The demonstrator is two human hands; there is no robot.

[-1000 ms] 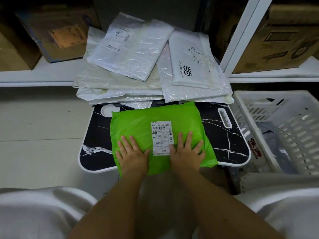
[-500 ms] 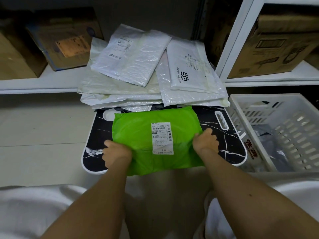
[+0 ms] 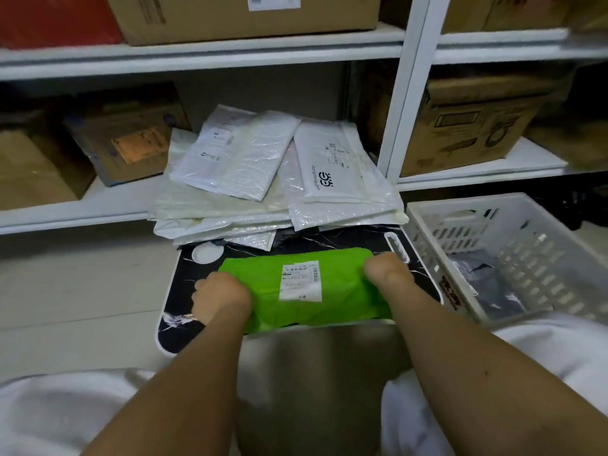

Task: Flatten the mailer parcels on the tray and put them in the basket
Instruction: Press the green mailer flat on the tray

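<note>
Left hand (image 3: pixel 219 300) and right hand (image 3: pixel 387 280) curling fingers tight around short ends of green mailer (image 3: pixel 306 291), at 9 and 3 o'clock. Mailer lying over near edge of marble-print tray (image 3: pixel 174 320). White mailers (image 3: pixel 263 179) piling at 12 o'clock. Basket (image 3: pixel 513 258) sitting at 3 o'clock.

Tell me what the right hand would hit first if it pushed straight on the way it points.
The right hand, gripping the green parcel, points away from the person, up the tray. Next in that line is probably the pile of white mailers, though depth is hard to judge.
</note>
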